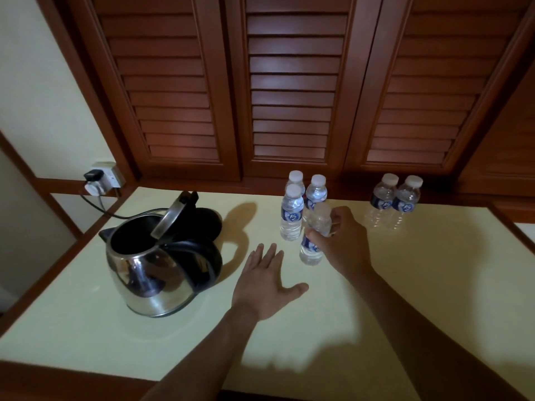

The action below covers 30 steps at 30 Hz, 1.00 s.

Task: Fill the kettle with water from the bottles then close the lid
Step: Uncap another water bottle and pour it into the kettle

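Note:
A steel kettle [150, 270] with a black handle stands at the table's left, its lid [170, 217] tipped up and open. My right hand [344, 244] grips a small water bottle [312, 247] with a blue label, just right of the kettle. Three capped bottles [292, 212] stand close behind it. My left hand [266, 282] hovers open over the table between kettle and bottle, fingers spread, holding nothing.
Two more bottles [393, 201] stand at the back right of the pale table [405, 285]. The kettle's black base [208, 221] sits behind the kettle, its cord running to a wall socket [101, 180]. Wooden louvred doors [292, 82] rise behind the table.

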### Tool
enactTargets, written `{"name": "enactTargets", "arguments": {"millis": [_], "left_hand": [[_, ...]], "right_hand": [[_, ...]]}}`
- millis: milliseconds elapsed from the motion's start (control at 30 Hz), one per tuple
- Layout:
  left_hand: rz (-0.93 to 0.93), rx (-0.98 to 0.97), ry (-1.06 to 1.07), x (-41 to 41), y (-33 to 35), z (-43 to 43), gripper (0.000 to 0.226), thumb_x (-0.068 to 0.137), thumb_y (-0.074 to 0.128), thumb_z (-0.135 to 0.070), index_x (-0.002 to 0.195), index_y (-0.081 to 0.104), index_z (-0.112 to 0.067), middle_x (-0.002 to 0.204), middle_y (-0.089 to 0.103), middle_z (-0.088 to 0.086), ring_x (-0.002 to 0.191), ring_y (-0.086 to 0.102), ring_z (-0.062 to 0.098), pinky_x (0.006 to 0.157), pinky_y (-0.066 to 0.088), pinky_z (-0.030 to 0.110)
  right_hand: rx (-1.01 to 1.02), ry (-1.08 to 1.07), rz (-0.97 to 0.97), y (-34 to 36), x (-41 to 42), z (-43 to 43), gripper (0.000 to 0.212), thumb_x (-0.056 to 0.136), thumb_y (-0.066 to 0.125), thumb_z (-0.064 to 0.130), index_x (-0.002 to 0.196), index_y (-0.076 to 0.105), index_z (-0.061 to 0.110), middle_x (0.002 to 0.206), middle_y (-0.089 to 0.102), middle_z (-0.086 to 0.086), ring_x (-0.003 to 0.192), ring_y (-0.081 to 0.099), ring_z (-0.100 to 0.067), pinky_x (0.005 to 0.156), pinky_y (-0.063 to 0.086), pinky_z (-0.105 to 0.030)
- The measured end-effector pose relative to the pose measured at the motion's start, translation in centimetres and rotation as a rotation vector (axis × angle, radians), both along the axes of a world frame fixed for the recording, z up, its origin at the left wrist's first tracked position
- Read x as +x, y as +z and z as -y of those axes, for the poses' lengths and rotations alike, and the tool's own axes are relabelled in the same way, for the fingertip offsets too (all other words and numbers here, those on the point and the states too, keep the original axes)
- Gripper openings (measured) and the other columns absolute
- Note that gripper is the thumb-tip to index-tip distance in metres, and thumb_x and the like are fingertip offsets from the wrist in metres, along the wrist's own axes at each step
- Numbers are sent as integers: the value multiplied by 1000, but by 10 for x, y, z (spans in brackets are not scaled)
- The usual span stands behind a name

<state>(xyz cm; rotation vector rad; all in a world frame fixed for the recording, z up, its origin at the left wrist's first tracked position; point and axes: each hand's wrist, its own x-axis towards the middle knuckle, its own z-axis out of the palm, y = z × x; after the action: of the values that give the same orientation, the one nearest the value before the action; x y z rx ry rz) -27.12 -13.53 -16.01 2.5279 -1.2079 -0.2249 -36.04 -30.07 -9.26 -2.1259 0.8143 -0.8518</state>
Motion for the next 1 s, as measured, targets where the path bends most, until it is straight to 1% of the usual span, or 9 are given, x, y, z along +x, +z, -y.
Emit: {"name": "enactTargets", "arguments": {"millis": [133,200,267,367,467,567,733,867,1000], "left_hand": [[-316,-311,60,-10,5,-11,103,62,67,-86,149,40,-40,156,42,-15,149,26,2,122,28,32],[-485,-464,41,-22,10,-21,92,59,80,-74,139,52,-40,137,62,-20,132,50,-4,112,41,32],[-594,-590,8,-35,16,-32,66,64,88,-56,124,63,-45,109,73,-23,108,65,-4,103,50,32],[-617,-724,18,-44,25,-53,40,72,89,-37,107,71,-41,84,72,-21,83,67,0,85,54,27],[-634,-768,12,-40,32,-85,31,73,89,-35,99,71,-34,85,73,-16,81,66,5,76,51,23],[-573,-734,-17,-28,40,-123,25,76,87,-34,95,71,-31,86,75,-14,81,69,5,72,52,21],[-516,-682,-36,4,40,-195,27,75,88,-32,95,69,-34,82,72,-20,79,65,-5,67,42,7],[-516,-696,-29,34,34,-247,38,71,89,-37,105,72,-35,96,76,-20,88,70,-3,77,54,17],[-478,-714,-22,61,26,-286,44,68,84,-54,102,73,-29,91,76,-14,85,70,6,77,58,35]], "right_hand": [[78,32,13,11,-25,-18,45,68,87,38,99,56,26,83,68,16,71,64,5,62,46,-12],[78,75,9,18,-33,-31,38,68,88,37,90,58,28,77,70,15,67,64,4,59,47,-10],[60,114,20,26,-38,-49,34,68,88,35,79,56,33,71,69,16,61,62,2,55,44,-10],[29,166,38,36,-41,-79,33,67,88,36,73,56,33,68,66,13,57,57,-3,53,43,-12],[24,211,35,41,-37,-112,34,67,87,42,80,61,27,71,65,5,62,58,-13,56,47,-22],[-9,286,8,53,-29,-148,30,72,84,46,87,62,34,78,65,10,68,60,-4,61,46,-19],[-83,285,83,84,-7,-210,16,85,71,42,96,72,31,89,70,19,80,66,-6,66,50,-18],[-132,349,-48,95,18,-258,21,83,76,39,101,75,29,87,71,17,78,66,-5,68,51,-19],[-225,373,-103,99,48,-301,22,82,71,48,95,76,31,86,69,14,78,64,-6,70,51,-28]]}}
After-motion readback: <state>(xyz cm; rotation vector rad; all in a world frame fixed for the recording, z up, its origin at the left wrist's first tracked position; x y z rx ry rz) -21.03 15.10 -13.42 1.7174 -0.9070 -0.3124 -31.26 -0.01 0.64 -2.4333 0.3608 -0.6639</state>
